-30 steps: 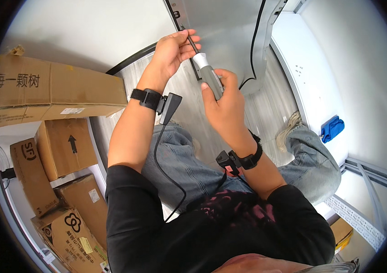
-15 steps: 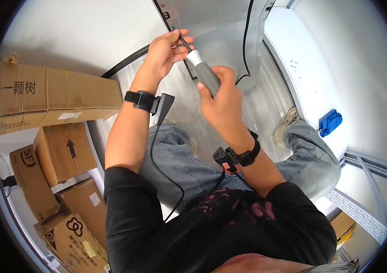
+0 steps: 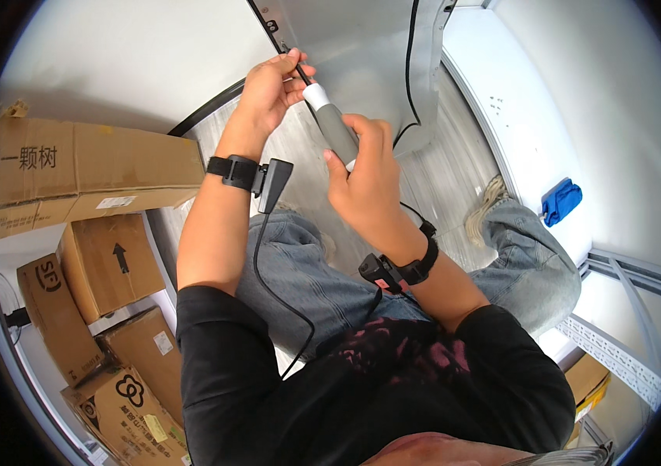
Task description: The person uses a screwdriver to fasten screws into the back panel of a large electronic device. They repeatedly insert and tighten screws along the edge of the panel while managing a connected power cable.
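Head view: seated person, both hands on one screwdriver [image 3: 336,128], out over the floor [image 3: 455,128] at the edge of a metal panel [image 3: 358,43].
Left hand [image 3: 267,92]: thumb and forefinger pinch the shaft [image 3: 302,74] near its tip; remaining fingers loosely spread.
Right hand [image 3: 369,175]: curled about the rear of the grey handle, thumb on the near side, fingers over the far side.
Screwdriver, long axis: slanting across the view, butt by the right palm, shaft running away from the body and leftward. Tilt up or down cannot be told from above.
Tip: aimed at the panel's dark edge, just below a black oval fitting [image 3: 271,26]. Contact or seating in a screw unclear, fingertips partly in the way.
Work done: driver gripped and lined up at the edge, by my judgement.
Work left: whether any turning is complete, cannot tell; no loose screw seen.
Nearby: black cable [image 3: 410,62] hanging down the panel; cardboard box [image 3: 136,167] left; blue cloth [image 3: 561,203] well off right.
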`<state>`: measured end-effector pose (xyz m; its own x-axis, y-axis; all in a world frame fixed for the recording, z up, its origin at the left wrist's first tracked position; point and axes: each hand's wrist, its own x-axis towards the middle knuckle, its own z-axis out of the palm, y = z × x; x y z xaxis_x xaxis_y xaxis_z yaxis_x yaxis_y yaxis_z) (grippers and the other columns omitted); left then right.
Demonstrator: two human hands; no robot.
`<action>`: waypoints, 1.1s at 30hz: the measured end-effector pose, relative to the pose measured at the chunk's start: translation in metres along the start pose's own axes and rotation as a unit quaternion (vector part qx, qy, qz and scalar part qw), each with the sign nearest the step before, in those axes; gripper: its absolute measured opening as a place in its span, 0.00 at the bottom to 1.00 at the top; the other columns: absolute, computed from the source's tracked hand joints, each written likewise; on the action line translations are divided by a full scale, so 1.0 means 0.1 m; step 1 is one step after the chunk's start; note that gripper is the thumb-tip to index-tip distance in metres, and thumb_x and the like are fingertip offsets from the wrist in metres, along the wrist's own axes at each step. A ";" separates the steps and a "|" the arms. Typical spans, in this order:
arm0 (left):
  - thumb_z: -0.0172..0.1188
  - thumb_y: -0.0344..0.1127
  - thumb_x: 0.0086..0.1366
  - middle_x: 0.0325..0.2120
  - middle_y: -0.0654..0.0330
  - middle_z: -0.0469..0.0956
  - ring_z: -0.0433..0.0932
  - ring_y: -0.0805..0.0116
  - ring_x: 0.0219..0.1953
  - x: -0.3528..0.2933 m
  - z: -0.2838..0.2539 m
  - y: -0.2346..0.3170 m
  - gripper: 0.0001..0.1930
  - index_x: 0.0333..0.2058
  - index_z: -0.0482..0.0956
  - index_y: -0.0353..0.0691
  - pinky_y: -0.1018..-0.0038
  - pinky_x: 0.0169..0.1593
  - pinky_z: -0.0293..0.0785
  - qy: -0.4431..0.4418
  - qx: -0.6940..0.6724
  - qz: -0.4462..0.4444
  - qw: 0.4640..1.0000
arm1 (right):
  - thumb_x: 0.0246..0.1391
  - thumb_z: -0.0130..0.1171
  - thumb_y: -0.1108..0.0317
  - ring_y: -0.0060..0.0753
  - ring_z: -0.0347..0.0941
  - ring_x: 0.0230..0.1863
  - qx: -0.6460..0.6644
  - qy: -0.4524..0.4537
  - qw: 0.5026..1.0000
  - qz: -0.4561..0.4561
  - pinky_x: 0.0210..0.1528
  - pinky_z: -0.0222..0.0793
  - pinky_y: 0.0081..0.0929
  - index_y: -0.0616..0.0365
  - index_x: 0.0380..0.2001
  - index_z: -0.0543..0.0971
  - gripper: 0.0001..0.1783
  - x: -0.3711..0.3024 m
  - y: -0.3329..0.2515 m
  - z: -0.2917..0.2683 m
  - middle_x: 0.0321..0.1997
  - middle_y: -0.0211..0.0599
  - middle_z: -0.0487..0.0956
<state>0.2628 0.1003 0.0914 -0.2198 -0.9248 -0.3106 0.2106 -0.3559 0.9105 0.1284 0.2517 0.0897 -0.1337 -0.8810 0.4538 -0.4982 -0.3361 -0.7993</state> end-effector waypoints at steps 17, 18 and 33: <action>0.48 0.35 0.66 0.26 0.60 0.78 0.76 0.75 0.26 0.01 -0.05 0.02 0.07 0.33 0.72 0.39 0.81 0.29 0.74 -0.006 0.014 -0.027 1.000 | 0.44 0.62 0.69 0.56 0.73 0.30 -0.028 -0.015 0.999 -0.005 0.29 0.70 0.39 0.61 0.47 0.63 0.27 0.05 -0.05 -0.06 0.42 0.53 0.69; 0.48 0.35 0.66 0.26 0.60 0.78 0.76 0.76 0.26 0.00 -0.04 0.01 0.07 0.34 0.72 0.38 0.81 0.29 0.73 -0.005 0.022 -0.024 0.999 | 0.44 0.62 0.69 0.55 0.73 0.29 -0.039 -0.026 0.999 0.008 0.28 0.70 0.39 0.61 0.47 0.63 0.26 0.05 -0.02 -0.06 0.41 0.52 0.70; 0.47 0.35 0.67 0.31 0.55 0.78 0.78 0.72 0.27 0.02 -0.08 0.02 0.11 0.40 0.70 0.32 0.79 0.32 0.79 -0.065 0.022 -0.010 0.998 | 0.49 0.59 0.61 0.51 0.73 0.20 -0.062 0.071 0.992 -0.088 0.21 0.67 0.40 0.62 0.42 0.65 0.22 0.15 0.05 -0.10 0.23 0.47 0.75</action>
<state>0.2703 0.0965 0.0905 -0.3451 -0.8916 -0.2932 0.1638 -0.3649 0.9165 0.1156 0.2397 0.0963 -0.1499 -0.7530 0.6407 -0.6256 -0.4296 -0.6512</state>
